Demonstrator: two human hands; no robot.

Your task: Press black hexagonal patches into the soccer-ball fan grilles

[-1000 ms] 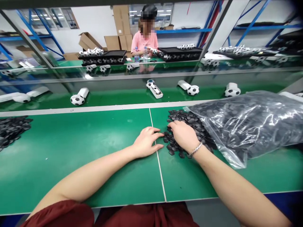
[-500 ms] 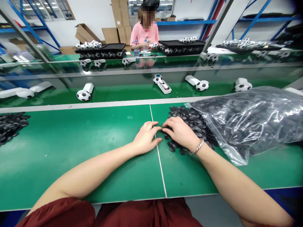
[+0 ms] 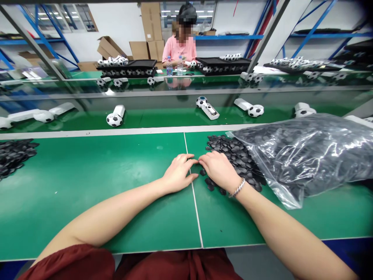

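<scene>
Head view, landmark = white seam line (image 3: 192, 190) across the green table mat (image 3: 87, 182). Left of the seam: left hand (image 3: 178, 174), palm down on the mat, fingers loosely curled, fingertips reaching the seam; whether it pinches anything, cannot tell. Right of the seam: right hand (image 3: 219, 169) resting on the near-left edge of the heap of small flat black plastic pieces (image 3: 233, 153), fingertips meeting the left's. Heap spreads rightward into the clear plastic bag (image 3: 305, 155). Right hand nearer.
</scene>
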